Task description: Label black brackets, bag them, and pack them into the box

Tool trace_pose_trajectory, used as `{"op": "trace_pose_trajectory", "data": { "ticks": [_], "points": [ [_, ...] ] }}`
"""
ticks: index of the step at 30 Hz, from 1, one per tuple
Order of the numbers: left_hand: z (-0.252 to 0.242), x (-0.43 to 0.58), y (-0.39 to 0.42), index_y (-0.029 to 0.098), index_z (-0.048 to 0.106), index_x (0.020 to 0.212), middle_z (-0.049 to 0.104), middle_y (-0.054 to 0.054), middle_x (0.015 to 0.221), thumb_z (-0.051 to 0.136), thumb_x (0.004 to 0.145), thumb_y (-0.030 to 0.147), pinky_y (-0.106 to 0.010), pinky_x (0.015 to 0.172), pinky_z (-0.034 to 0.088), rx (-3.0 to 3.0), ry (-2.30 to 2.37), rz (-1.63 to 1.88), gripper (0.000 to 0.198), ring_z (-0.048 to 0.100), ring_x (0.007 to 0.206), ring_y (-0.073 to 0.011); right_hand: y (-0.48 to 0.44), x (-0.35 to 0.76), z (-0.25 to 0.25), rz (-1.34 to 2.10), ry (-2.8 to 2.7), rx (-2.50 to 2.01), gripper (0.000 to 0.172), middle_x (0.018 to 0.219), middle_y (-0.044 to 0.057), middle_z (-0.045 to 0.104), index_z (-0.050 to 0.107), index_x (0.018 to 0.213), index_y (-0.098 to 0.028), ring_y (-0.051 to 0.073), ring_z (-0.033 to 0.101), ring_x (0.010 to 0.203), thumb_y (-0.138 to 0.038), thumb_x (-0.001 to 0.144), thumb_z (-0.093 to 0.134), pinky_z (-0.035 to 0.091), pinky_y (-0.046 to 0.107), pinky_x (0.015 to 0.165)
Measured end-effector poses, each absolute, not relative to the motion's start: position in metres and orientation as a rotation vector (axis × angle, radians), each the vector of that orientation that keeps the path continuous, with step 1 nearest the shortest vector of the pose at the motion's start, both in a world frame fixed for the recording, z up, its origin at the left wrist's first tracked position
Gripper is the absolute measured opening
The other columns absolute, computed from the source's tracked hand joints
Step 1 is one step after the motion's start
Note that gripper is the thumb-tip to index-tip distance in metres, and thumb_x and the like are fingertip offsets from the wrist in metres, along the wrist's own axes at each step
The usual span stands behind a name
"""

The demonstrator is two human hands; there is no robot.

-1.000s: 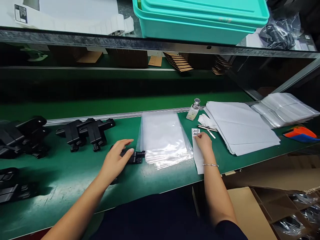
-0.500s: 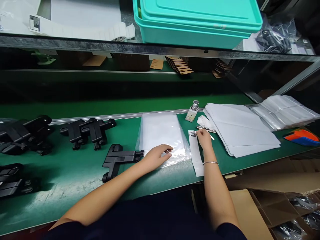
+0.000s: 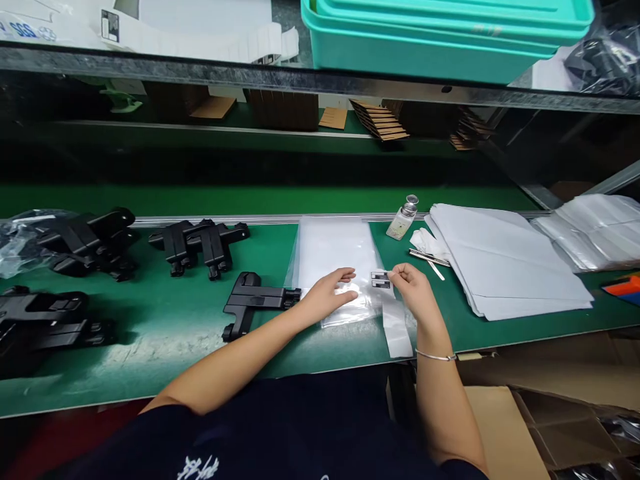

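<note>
In the head view, my right hand [image 3: 413, 287] pinches the top end of a white label strip [image 3: 395, 327]. Two small labels with black print show at that end, and the rest of the strip trails down to the bench. My left hand [image 3: 333, 293] is over a stack of clear plastic bags [image 3: 333, 243], its fingers apart and nothing in them; whether it touches the bags I cannot tell. A black plastic clamp-like part [image 3: 250, 303] lies left of the bags, close to my left forearm.
More black parts [image 3: 200, 247] lie to the left. A glass bottle [image 3: 403, 219], crumpled tissue [image 3: 425, 241] and tweezers [image 3: 429, 257] are behind my right hand. White sheets [image 3: 505, 260] and folded clear bags [image 3: 595, 230] lie right. A turquoise bin [image 3: 425, 50] stands on the shelf above.
My right hand has raised the label strip's top end and brought it to the bags' right edge, near my left hand. The camera view has shifted left.
</note>
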State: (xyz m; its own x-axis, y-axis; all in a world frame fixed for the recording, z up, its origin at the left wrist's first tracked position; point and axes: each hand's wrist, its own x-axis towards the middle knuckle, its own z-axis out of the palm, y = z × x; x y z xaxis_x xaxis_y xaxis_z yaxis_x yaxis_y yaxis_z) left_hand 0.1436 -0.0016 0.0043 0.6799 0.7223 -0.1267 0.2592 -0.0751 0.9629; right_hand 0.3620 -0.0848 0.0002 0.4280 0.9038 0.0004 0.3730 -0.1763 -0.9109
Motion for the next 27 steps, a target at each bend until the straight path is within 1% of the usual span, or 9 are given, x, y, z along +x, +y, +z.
{"op": "trace_pose_trajectory", "data": {
  "ticks": [2,4,6,11,13,15,17,23,27],
  "points": [
    [0.003,0.148,-0.003,0.019,0.067,0.108,0.072,-0.010,0.112,0.073,0.074,0.036,-0.035,0.089,0.048,1.553,0.746,0.465,0.038,0.064,0.106,-0.0258,-0.091,0.334,0.008,0.814,-1.104,-1.595,0.027,0.065,-0.003,0.052,0.056,0.076,-0.021,0.015,0.048,0.060,-0.047,0.081,0.063,0.038,0.026,0.056],
    [0.001,0.151,-0.004,0.017,0.068,0.084,0.071,-0.005,0.085,0.072,0.074,0.039,-0.031,0.075,0.047,1.452,0.726,0.497,0.025,0.064,0.084,-0.0204,-0.095,0.313,0.010,0.860,-1.069,-1.510,0.027,0.066,-0.002,0.055,0.059,0.077,-0.021,0.015,0.049,0.061,-0.047,0.081,0.065,0.040,0.026,0.056],
    [0.000,0.149,-0.003,0.016,0.065,0.072,0.065,-0.001,0.070,0.073,0.073,0.043,-0.027,0.066,0.043,1.323,0.730,0.546,0.029,0.058,0.069,-0.0153,-0.098,0.300,0.008,0.875,-1.050,-1.495,0.026,0.069,-0.001,0.059,0.063,0.080,-0.021,0.016,0.052,0.063,-0.047,0.080,0.066,0.042,0.027,0.058],
    [0.000,0.134,0.000,0.014,0.064,0.068,0.050,0.005,0.051,0.084,0.060,0.049,-0.021,0.047,0.024,1.065,0.648,0.399,0.042,0.038,0.047,-0.0056,-0.102,0.291,0.000,1.057,-1.035,-1.434,0.026,0.067,0.000,0.061,0.067,0.071,-0.020,0.016,0.052,0.064,-0.045,0.077,0.070,0.044,0.029,0.061],
    [0.001,0.129,0.000,0.014,0.061,0.065,0.043,0.007,0.046,0.086,0.056,0.053,-0.021,0.043,0.015,0.979,0.615,0.299,0.047,0.030,0.043,-0.0039,-0.101,0.287,-0.001,1.151,-1.001,-1.366,0.025,0.066,0.000,0.060,0.067,0.070,-0.020,0.016,0.052,0.063,-0.044,0.076,0.071,0.045,0.030,0.062],
    [0.000,0.125,-0.001,0.015,0.059,0.064,0.041,0.007,0.044,0.086,0.055,0.054,-0.021,0.041,0.013,0.935,0.589,0.264,0.049,0.028,0.040,-0.0033,-0.099,0.281,-0.002,1.179,-0.994,-1.348,0.024,0.065,0.000,0.060,0.065,0.070,-0.020,0.016,0.052,0.062,-0.043,0.076,0.070,0.045,0.029,0.061],
    [0.000,0.123,-0.002,0.015,0.059,0.065,0.041,0.008,0.043,0.084,0.059,0.053,-0.021,0.041,0.014,0.964,0.607,0.321,0.046,0.029,0.039,-0.0033,-0.097,0.274,-0.003,1.101,-1.028,-1.384,0.022,0.067,0.000,0.060,0.064,0.073,-0.021,0.016,0.053,0.063,-0.042,0.078,0.068,0.046,0.029,0.061],
    [0.005,0.113,-0.004,0.018,0.058,0.072,0.056,0.005,0.043,0.071,0.075,0.047,-0.022,0.043,0.027,1.285,0.822,0.492,0.032,0.043,0.038,-0.0085,-0.095,0.260,-0.001,0.447,-1.219,-1.577,0.005,0.082,0.002,0.062,0.061,0.079,-0.023,0.021,0.059,0.081,-0.028,0.082,0.061,0.049,0.035,0.077],
    [0.010,0.107,-0.008,0.019,0.056,0.067,0.059,0.004,0.048,0.067,0.080,0.040,-0.023,0.050,0.035,1.448,0.904,0.555,0.027,0.058,0.048,-0.0131,-0.092,0.257,0.000,0.490,-1.316,-1.594,0.010,0.083,0.003,0.062,0.062,0.080,-0.023,0.021,0.060,0.081,-0.027,0.086,0.056,0.050,0.034,0.075]
  ]
}}
